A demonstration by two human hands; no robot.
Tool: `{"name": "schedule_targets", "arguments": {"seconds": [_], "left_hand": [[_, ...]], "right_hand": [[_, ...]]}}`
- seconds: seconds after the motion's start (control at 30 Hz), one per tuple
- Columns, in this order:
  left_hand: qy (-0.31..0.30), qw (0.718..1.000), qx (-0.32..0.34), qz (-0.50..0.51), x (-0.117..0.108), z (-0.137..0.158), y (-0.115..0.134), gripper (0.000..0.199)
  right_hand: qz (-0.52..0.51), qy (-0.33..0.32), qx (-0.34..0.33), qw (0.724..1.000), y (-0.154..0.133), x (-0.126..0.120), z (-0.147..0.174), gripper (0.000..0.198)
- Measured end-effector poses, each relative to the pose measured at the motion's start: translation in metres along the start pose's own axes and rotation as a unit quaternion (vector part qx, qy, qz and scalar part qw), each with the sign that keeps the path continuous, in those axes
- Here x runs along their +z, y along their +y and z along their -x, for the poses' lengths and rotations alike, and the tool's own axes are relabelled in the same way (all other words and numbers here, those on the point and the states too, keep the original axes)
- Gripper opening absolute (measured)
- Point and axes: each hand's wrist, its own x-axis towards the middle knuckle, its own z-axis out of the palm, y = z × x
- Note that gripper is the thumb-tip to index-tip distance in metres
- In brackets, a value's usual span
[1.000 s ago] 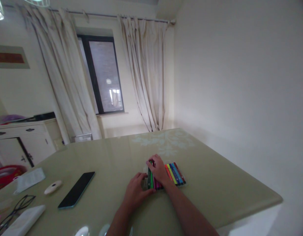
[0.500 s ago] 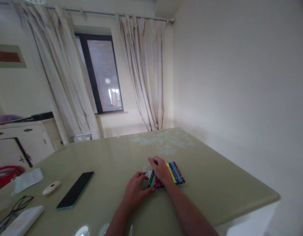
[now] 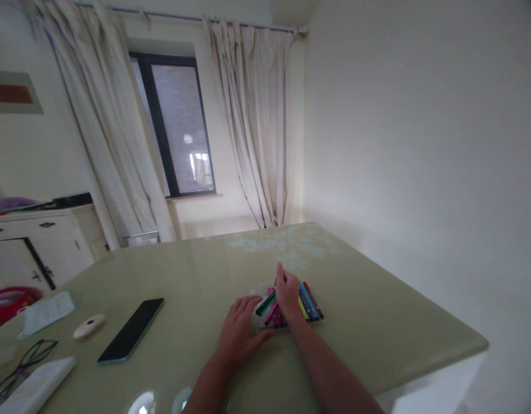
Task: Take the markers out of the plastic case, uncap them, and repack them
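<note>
Left hand (image 3: 239, 328) half open, thumb and fingers spread around left end of clear marker case (image 3: 260, 327) on table (image 3: 188, 276). Right hand (image 3: 288, 294) curled over felt-tip markers (image 3: 307, 303) in case, some slanted; can't tell its grip. Smartphone (image 3: 131, 330) lies left.

The smooth, glossy tabletop (image 3: 183, 287) is reflecting light. The marker case (image 3: 262, 289) is showing clear plastic, while the matt cloth curtains (image 3: 259, 115) are hanging in soft creases.
</note>
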Motion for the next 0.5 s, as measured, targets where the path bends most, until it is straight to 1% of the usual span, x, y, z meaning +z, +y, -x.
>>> {"name": "schedule_targets", "arguments": {"seconds": [0.07, 0.13, 0.17, 0.23, 0.27, 0.3, 0.33, 0.37, 0.4, 0.43, 0.47, 0.5], "left_hand": [[0.024, 0.998, 0.021, -0.047, 0.004, 0.000, 0.002, 0.050], [0.043, 0.994, 0.011, -0.102, 0.010, -0.001, 0.003, 0.038], [0.048, 0.990, -0.002, -0.129, 0.012, -0.002, 0.003, 0.037], [0.035, 0.984, -0.034, -0.171, 0.014, -0.003, 0.002, 0.038], [0.023, 0.981, -0.059, -0.184, 0.014, -0.004, 0.002, 0.038], [0.009, 0.977, -0.089, -0.193, 0.013, -0.004, 0.001, 0.038], [-0.001, 0.972, -0.126, -0.197, 0.010, -0.005, -0.001, 0.038], [-0.007, 0.965, -0.167, -0.203, 0.007, -0.005, -0.003, 0.039], [-0.008, 0.955, -0.209, -0.211, 0.004, -0.004, -0.006, 0.039], [-0.006, 0.944, -0.244, -0.220, 0.000, -0.004, -0.009, 0.040], [-0.004, 0.934, -0.270, -0.232, -0.003, -0.003, -0.013, 0.040], [-0.002, 0.928, -0.284, -0.242, -0.006, -0.001, -0.017, 0.040]], "right_hand": [[-0.033, -0.007, -0.009, 0.999, -0.011, 0.004, 0.011, 0.064], [-0.061, -0.050, -0.027, 0.996, -0.022, 0.008, 0.023, 0.061], [-0.076, -0.083, -0.039, 0.993, -0.026, 0.010, 0.027, 0.061], [-0.115, -0.158, -0.055, 0.979, -0.029, 0.012, 0.029, 0.060], [-0.139, -0.191, -0.051, 0.970, -0.028, 0.012, 0.028, 0.060], [-0.163, -0.210, -0.037, 0.963, -0.026, 0.011, 0.024, 0.061], [-0.180, -0.208, -0.017, 0.961, -0.021, 0.009, 0.019, 0.062], [-0.185, -0.189, 0.004, 0.964, -0.016, 0.007, 0.012, 0.063], [-0.173, -0.152, 0.023, 0.973, -0.009, 0.004, 0.006, 0.064], [-0.139, -0.112, 0.030, 0.984, -0.002, 0.001, 0.000, 0.064], [-0.089, -0.090, 0.023, 0.992, 0.006, -0.002, -0.006, 0.063], [-0.038, -0.085, 0.013, 0.996, 0.012, -0.005, -0.010, 0.062]]}}
